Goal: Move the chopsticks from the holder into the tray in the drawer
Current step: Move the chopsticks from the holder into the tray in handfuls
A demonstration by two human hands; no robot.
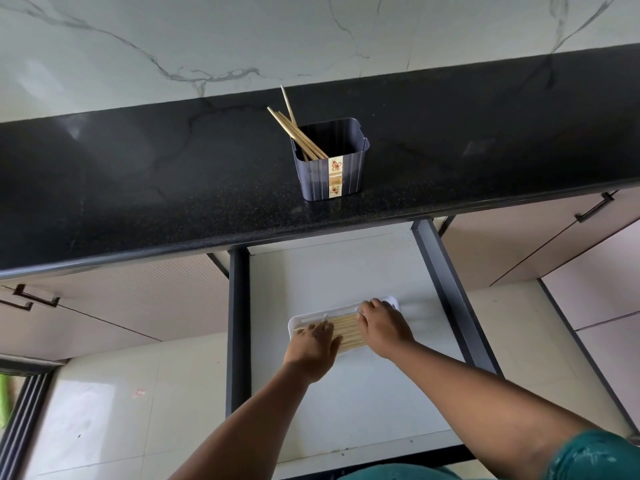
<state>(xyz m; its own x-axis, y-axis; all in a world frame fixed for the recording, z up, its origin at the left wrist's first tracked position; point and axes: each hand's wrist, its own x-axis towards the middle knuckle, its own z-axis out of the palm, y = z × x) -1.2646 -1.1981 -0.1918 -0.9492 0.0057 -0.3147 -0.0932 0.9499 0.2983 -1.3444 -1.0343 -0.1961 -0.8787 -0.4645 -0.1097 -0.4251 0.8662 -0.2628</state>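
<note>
A dark grey ribbed holder (330, 168) stands on the black counter, with several wooden chopsticks (294, 131) leaning out to its upper left. Below it the drawer (346, 271) is pulled out. A white tray (311, 317) lies on the drawer's floor with a row of chopsticks (348, 329) lying flat in it. My left hand (313, 348) rests palm down on the left end of that row. Over the row's right end lies my right hand (382, 327), fingers spread. Both hands press on the chopsticks and cover their ends.
The black granite counter (138, 185) runs across the view under a white marble wall. Dark drawer rails (446, 278) flank the open drawer. Closed cabinet fronts with black handles (594, 207) sit left and right. Pale floor tiles lie below.
</note>
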